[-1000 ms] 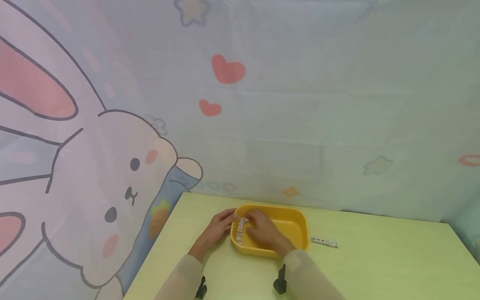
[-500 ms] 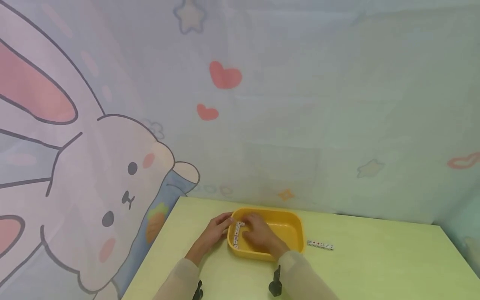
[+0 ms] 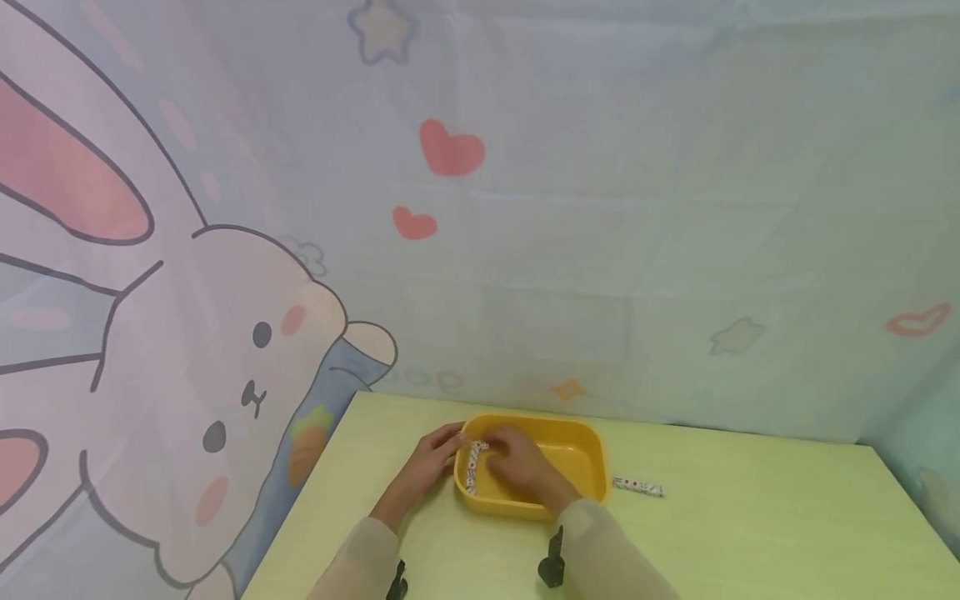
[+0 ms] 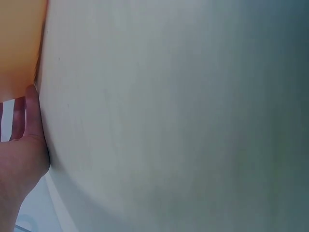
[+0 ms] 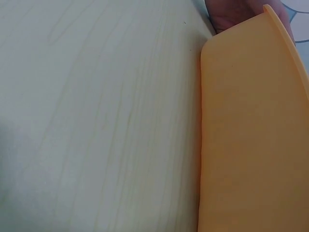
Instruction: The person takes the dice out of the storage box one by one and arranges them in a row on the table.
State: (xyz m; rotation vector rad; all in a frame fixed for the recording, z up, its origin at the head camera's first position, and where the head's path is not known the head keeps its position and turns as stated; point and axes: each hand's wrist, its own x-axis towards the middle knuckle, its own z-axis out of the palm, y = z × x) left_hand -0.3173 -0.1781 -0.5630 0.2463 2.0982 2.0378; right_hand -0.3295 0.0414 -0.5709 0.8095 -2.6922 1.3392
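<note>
Yellow-green table [image 3: 750, 500], rabbit-print backdrop [image 3: 570, 208] behind, yellow tray [image 3: 581, 462] on top

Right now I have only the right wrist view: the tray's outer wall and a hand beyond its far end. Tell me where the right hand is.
Observer: In the head view, the right hand is down inside the yellow tray.
Operator: Tell me what else is in there.
Observer: Small white marked pieces are lined up along the tray's left end.
Operator: Report anything on the table outside.
Observer: A second row of such pieces lies on the table, to the right of the tray.
</note>
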